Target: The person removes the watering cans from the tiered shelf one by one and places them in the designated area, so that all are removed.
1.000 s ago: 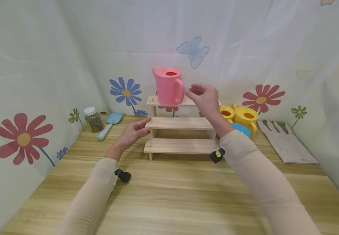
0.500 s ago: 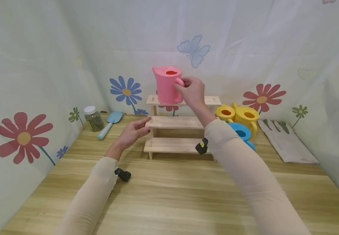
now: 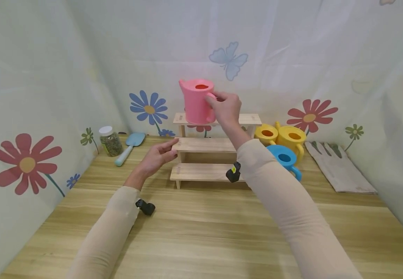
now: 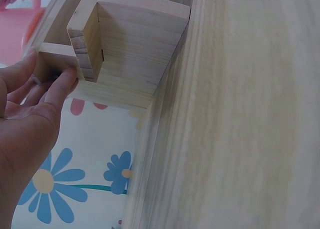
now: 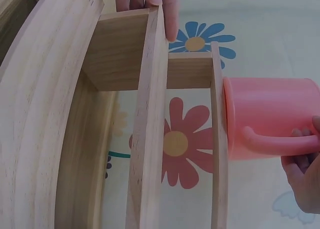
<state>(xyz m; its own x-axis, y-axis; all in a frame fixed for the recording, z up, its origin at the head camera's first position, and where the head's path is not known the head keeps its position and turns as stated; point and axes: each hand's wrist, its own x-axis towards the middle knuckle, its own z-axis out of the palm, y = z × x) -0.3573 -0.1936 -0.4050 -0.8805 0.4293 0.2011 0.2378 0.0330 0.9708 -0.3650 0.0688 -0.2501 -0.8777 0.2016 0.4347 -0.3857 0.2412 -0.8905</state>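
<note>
A pink watering can [image 3: 198, 101] stands upright at the left end of the top step of a three-step wooden rack [image 3: 208, 145]. My right hand [image 3: 227, 108] holds its handle, thumb on the near side; the right wrist view shows the fingers [image 5: 302, 161] passing through the handle. At the rack's left side, my left hand [image 3: 156, 159] grips the end of the middle step between thumb and fingers. In the left wrist view the fingers [image 4: 60, 89] reach around that board's end.
Right of the rack stand a blue watering can [image 3: 285, 158] and two yellow watering cans [image 3: 293, 136]. Farther right lie cloth gloves [image 3: 341, 168]. On the left are a lidded jar [image 3: 111, 143] and a hand trowel [image 3: 130, 148]. A printed curtain hangs behind.
My right hand has moved left to the pink watering can and taken hold of its handle. The blue can shows more now. My left hand has stayed on the rack.
</note>
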